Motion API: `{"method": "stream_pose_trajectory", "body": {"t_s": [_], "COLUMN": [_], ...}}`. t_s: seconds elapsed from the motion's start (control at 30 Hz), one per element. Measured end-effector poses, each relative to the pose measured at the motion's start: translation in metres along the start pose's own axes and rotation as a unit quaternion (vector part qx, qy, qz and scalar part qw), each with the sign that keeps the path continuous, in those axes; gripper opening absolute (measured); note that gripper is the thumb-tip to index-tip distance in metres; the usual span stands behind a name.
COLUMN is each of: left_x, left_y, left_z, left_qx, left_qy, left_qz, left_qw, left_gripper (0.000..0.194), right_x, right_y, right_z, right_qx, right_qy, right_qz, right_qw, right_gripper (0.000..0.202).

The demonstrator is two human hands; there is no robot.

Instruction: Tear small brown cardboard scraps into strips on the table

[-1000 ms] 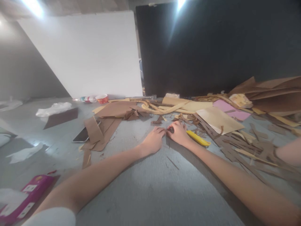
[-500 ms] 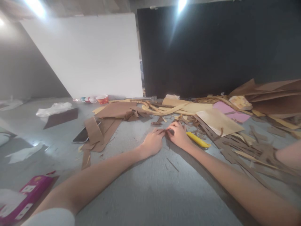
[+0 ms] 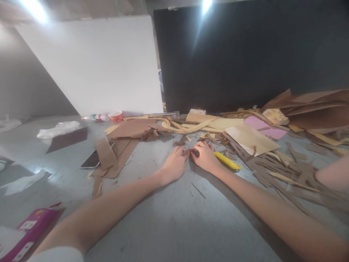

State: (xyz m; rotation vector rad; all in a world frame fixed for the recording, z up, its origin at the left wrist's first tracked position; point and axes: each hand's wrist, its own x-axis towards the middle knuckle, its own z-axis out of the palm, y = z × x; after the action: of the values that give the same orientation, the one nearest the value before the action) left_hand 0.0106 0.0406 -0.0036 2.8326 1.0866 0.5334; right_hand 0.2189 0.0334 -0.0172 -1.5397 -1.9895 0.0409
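Observation:
My left hand (image 3: 175, 164) rests on the grey table with its fingers bent toward my right hand (image 3: 205, 155). Between the fingertips of both is a small dark brown strip (image 3: 188, 151), mostly covered, so its full shape is hidden. The right thumb and fingers are curled in a pinch against it. Just right of that hand lies a slim yellow object (image 3: 228, 161) whose kind I cannot make out. Small brown scraps (image 3: 178, 143) are scattered beyond the fingertips, and a thin sliver (image 3: 198, 190) lies nearer to me.
Brown sheets (image 3: 133, 128) partly cover a phone (image 3: 91, 159) on the left. A pile of brown strips (image 3: 275, 171) spreads at right beside another person's arm (image 3: 334, 174). A magenta packet (image 3: 34, 227) sits front left. White (image 3: 95, 65) and black panels (image 3: 245, 54) stand behind.
The whole view has shifted slightly, so things appear a little farther left. Both hands stay together at the brown strip, with only small finger movements.

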Motion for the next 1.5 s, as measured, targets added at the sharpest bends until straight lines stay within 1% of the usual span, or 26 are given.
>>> {"method": "stream_pose_trajectory", "body": {"t_s": [0.1, 0.2, 0.3, 0.47, 0.57, 0.73, 0.9, 1.1, 1.3, 1.5], "left_x": [0.0, 0.001, 0.002, 0.003, 0.002, 0.002, 0.003, 0.005, 0.006, 0.006], "left_y": [0.001, 0.003, 0.003, 0.002, 0.001, -0.001, -0.001, 0.002, -0.006, -0.012], "left_z": [-0.001, -0.002, -0.002, -0.001, 0.002, 0.004, 0.0, -0.003, -0.004, -0.003], "left_qx": [0.012, 0.015, 0.013, 0.015, 0.01, -0.005, -0.007, 0.0, -0.007, -0.002], "left_qy": [-0.01, -0.021, -0.015, -0.012, -0.002, 0.012, 0.008, -0.025, -0.035, -0.027], "left_qz": [-0.009, -0.007, -0.016, -0.009, -0.01, -0.003, -0.002, -0.039, -0.069, -0.032], "left_qw": [1.0, 1.0, 1.0, 1.0, 1.0, 1.0, 1.0, 0.999, 0.997, 0.999], "left_gripper": [0.047, 0.049, 0.05, 0.045, 0.044, 0.047, 0.047, 0.043, 0.05, 0.046], "right_x": [0.0, 0.001, 0.0, -0.002, -0.004, -0.004, -0.004, -0.004, -0.002, 0.002], "right_y": [0.003, 0.007, 0.007, 0.001, -0.002, -0.003, -0.003, -0.002, 0.001, 0.008], "right_z": [0.003, 0.005, 0.004, -0.002, -0.004, -0.005, -0.006, -0.004, -0.004, -0.008], "right_qx": [0.001, 0.014, 0.018, 0.01, -0.012, -0.036, -0.034, -0.026, -0.022, -0.023], "right_qy": [0.002, 0.01, 0.013, -0.004, 0.001, 0.013, -0.01, -0.014, -0.029, -0.044], "right_qz": [0.005, 0.008, 0.002, -0.012, -0.033, -0.059, -0.069, -0.071, -0.081, -0.116], "right_qw": [1.0, 1.0, 1.0, 1.0, 0.999, 0.998, 0.997, 0.997, 0.996, 0.992], "right_gripper": [0.015, 0.019, 0.025, 0.041, 0.044, 0.043, 0.042, 0.041, 0.039, 0.036]}}
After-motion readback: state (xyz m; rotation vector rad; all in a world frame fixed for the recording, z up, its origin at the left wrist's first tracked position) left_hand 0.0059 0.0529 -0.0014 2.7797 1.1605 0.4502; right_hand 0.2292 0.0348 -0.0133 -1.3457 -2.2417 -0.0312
